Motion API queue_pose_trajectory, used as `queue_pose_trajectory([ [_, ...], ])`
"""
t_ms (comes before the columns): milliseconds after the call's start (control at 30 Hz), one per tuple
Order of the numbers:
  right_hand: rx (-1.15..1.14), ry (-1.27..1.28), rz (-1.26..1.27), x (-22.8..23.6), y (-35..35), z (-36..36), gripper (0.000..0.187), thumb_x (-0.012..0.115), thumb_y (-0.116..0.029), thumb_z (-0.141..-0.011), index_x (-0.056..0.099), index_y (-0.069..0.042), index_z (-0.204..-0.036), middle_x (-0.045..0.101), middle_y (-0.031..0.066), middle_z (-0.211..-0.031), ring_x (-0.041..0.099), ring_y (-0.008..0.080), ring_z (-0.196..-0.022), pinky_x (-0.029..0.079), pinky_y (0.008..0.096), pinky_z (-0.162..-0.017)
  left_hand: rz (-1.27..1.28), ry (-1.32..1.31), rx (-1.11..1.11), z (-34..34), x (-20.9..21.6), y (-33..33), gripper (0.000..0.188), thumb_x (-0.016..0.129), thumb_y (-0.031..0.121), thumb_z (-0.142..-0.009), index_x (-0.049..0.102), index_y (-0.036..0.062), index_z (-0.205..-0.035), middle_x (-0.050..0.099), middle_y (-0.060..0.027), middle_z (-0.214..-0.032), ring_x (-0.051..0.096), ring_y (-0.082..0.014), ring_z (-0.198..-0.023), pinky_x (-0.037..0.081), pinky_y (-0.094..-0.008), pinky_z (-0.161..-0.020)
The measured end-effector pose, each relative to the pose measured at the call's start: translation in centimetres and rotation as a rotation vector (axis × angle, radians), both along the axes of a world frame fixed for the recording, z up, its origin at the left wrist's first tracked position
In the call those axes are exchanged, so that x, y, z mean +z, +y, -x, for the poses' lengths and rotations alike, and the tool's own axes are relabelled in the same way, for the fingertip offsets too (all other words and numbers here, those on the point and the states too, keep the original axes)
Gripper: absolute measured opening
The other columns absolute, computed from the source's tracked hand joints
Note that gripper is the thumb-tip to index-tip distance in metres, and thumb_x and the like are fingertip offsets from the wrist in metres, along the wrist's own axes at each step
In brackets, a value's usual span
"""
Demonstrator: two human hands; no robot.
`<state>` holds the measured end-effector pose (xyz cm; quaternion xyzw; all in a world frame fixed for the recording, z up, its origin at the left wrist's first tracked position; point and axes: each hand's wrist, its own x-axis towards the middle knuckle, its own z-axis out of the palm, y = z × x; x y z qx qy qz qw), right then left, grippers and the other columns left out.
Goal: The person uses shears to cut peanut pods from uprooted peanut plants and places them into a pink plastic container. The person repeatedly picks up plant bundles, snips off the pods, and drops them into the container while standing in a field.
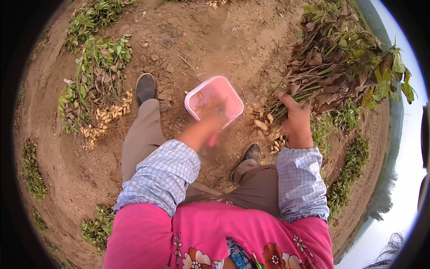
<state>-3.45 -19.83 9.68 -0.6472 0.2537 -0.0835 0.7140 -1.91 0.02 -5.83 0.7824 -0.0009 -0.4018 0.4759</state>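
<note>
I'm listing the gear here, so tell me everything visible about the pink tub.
The pink tub looks like plastic, squarish with rounded corners and a paler rim. It sits open side up on the soil, right of the left shoe, turned somewhat askew. Blurred tan bits show inside. The left hand is blurred over it, hiding part of the interior; whether they touch cannot be told.

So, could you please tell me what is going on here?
A person's right hand grips a leafy bunch of plants by the stems, with peanuts near their lower ends. The left hand is over a pink tub on the soil, too blurred to tell whether it holds anything. To the person's left, another heap of plants lies on the ground with peanuts beside it.
</note>
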Motion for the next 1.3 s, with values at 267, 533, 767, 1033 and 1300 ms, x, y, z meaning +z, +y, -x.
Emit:
queue_pose_trajectory([
  [267, -0.282, 0.058, -0.107, -2.4, -3.0, -1.5, 0.053, 0.074, -0.001, -0.074, 0.046, 0.008, -0.119, 0.067, 0.0133, -0.094, 0.062, 0.0215, -0.092, 0.051, 0.0382, -0.084, 0.138, -0.13, 0.148, -0.4, 3.9, -0.2, 0.064, 0.062, 0.014, -0.078, 0.038, 0.0081, -0.137, 0.057, -0.0144, -0.103, 0.058, -0.0246, -0.083, 0.048, -0.0357, -0.075],
  [533, -0.189, 0.035, -0.074, -2.6, -2.2, -1.9, 0.017, 0.071, 0.0, -0.076, 0.066, 0.002, -0.092, 0.069, 0.0104, -0.088, 0.065, 0.0197, -0.084, 0.052, 0.0334, -0.079, 0.304, -0.02, 0.141, -0.2, 3.9, 0.6, 0.071, 0.056, 0.004, -0.079, 0.03, 0.0168, -0.145, 0.055, -0.0137, -0.098, 0.061, -0.0213, -0.07, 0.051, -0.0349, -0.059],
  [767, -0.079, 0.015, -0.038, -2.5, -1.4, -1.8, 0.019, 0.073, -0.002, -0.074, 0.066, 0.004, -0.09, 0.069, 0.0099, -0.085, 0.066, 0.0196, -0.079, 0.052, 0.0333, -0.077, 0.219, 0.122, -0.004, -0.2, 3.7, 1.0, 0.077, 0.053, 0.002, -0.082, 0.022, 0.0244, -0.149, 0.057, -0.0141, -0.092, 0.06, -0.0209, -0.062, 0.052, -0.0358, -0.054],
  [1033, -0.108, 0.01, 0.028, -2.6, -1.5, -2.0, 0.027, 0.075, -0.006, -0.073, 0.065, 0.006, -0.094, 0.069, 0.0096, -0.089, 0.064, 0.0197, -0.082, 0.051, 0.0348, -0.079, 0.152, 0.043, 0.036, -0.1, 2.9, 0.9, 0.065, 0.06, 0.01, -0.083, 0.031, 0.0068, -0.141, 0.058, -0.0135, -0.093, 0.061, -0.0193, -0.064, 0.053, -0.0345, -0.056],
  [1300, -0.292, -0.037, -0.09, -4.0, -3.3, -2.6, 0.023, 0.07, -0.002, -0.078, 0.061, 0.005, -0.099, 0.068, 0.0105, -0.092, 0.066, 0.0212, -0.082, 0.055, 0.0351, -0.074, 0.588, 0.372, 0.14, -0.8, 10.0, 2.0, 0.039, 0.065, 0.021, -0.085, 0.05, 0.0047, -0.117, 0.058, -0.007, -0.089, 0.061, -0.0166, -0.075, 0.051, -0.0312, -0.066],
])
